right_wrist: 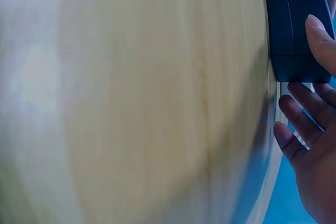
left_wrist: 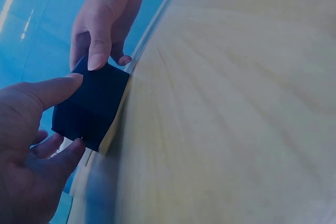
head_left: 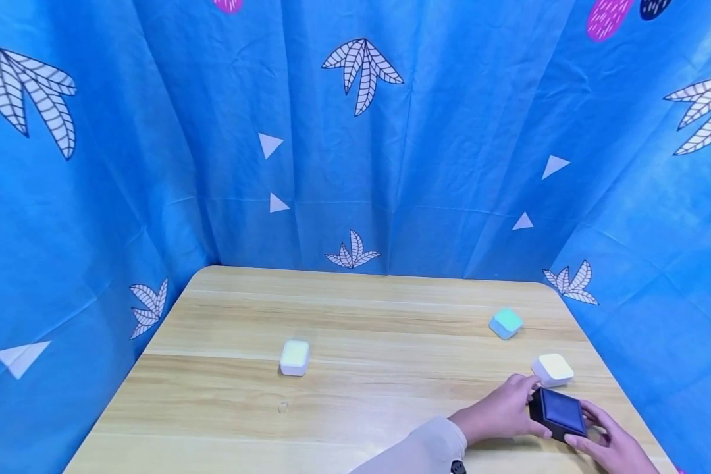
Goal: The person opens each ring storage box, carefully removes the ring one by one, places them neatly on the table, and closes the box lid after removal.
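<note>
A small black box [head_left: 559, 411] with a dark bluish top rests at the right side of the wooden table, held between both hands. In the head view the left hand [head_left: 503, 411] grips its left side with thumb and fingers. From the right, the right hand [head_left: 613, 444] holds the opposite side, its thumb on the near face. The right wrist view shows a thin seam across the black box [right_wrist: 291, 30], with the right thumb [right_wrist: 319, 43] lying against it. In the left wrist view the left thumb [left_wrist: 58, 88] presses one face of the box.
Just beyond the black box sits a white rounded block [head_left: 553, 370], and behind it a teal block [head_left: 505, 322]. Another white block [head_left: 295, 357] stands left of centre on the table [head_left: 355, 309]. A small clear disc [head_left: 282, 407] lies nearer. Blue patterned curtains [head_left: 438, 145] surround the table.
</note>
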The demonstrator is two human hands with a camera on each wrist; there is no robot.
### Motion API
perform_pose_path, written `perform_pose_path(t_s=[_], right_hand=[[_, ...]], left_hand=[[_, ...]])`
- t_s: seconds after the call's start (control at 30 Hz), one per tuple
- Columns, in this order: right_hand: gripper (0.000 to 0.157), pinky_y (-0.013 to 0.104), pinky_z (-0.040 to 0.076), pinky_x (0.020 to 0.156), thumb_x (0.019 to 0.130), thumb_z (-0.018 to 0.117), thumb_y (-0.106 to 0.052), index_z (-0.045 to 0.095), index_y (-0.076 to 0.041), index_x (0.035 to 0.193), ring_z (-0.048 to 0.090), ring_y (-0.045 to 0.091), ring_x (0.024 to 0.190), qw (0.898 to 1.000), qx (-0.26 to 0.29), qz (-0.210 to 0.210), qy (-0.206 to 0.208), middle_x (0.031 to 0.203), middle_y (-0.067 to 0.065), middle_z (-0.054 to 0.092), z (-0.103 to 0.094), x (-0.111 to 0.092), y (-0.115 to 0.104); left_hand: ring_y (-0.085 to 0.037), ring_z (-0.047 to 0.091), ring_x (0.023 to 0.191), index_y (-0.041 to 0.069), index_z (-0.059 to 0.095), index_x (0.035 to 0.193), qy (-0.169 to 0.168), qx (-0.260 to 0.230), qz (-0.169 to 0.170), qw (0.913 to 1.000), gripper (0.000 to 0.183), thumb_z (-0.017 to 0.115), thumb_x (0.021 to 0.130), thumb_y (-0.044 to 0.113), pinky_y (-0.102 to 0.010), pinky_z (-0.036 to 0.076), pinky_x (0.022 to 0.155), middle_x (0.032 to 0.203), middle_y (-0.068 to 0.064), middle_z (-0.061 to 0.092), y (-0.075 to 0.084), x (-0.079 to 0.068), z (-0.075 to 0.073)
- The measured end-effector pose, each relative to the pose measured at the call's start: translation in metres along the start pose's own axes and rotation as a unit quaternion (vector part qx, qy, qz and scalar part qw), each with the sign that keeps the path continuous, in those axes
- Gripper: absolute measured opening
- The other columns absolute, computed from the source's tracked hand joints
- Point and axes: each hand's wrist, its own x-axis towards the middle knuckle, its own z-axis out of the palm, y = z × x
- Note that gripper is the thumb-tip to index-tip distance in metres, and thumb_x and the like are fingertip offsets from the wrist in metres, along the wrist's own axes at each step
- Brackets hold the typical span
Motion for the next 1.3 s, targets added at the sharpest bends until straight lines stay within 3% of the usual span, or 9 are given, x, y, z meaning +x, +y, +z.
perform_pose_path(t_s=[0.43,0.77,0.97,1.3], right_hand=[[0.096,0.022,0.048,0.069,0.092,0.070,-0.047,0.022,0.012,0.151,0.060,0.031,0.109,1.000,0.008,0.002,0.008,0.135,0.039,0.050,0.007,0.002,-0.004],[0.099,0.024,0.049,0.070,0.092,0.069,-0.049,0.020,0.012,0.152,0.063,0.028,0.103,1.000,0.014,0.012,0.001,0.134,0.041,0.049,0.011,0.003,-0.013],[0.095,0.023,0.046,0.067,0.093,0.068,-0.048,0.022,0.010,0.152,0.059,0.021,0.094,1.000,0.003,-0.003,0.005,0.133,0.039,0.051,0.014,0.002,-0.019],[0.096,0.024,0.045,0.067,0.091,0.070,-0.050,0.024,0.008,0.152,0.059,0.022,0.096,1.000,0.001,-0.009,0.008,0.132,0.038,0.053,0.021,0.004,-0.026]], left_hand=[[0.005,0.051,0.110,0.025,0.050,0.144,0.016,0.009,-0.001,0.9998,0.079,0.087,0.076,0.044,-0.009,0.043,0.092,0.128,0.012,0.052,-0.006,-0.005,-0.001],[0.006,0.051,0.101,0.025,0.051,0.141,0.013,-0.039,-0.021,0.9990,0.072,0.086,0.079,0.037,-0.011,0.045,0.088,0.126,0.012,0.053,-0.011,-0.007,-0.004],[0.005,0.052,0.103,0.025,0.051,0.142,0.007,-0.061,-0.026,0.9978,0.071,0.085,0.081,0.036,-0.013,0.046,0.090,0.128,0.011,0.053,-0.017,-0.011,-0.007],[0.005,0.055,0.104,0.021,0.049,0.144,0.004,-0.093,-0.024,0.9954,0.072,0.084,0.082,0.032,-0.009,0.048,0.088,0.128,0.009,0.052,-0.026,-0.018,-0.011]])
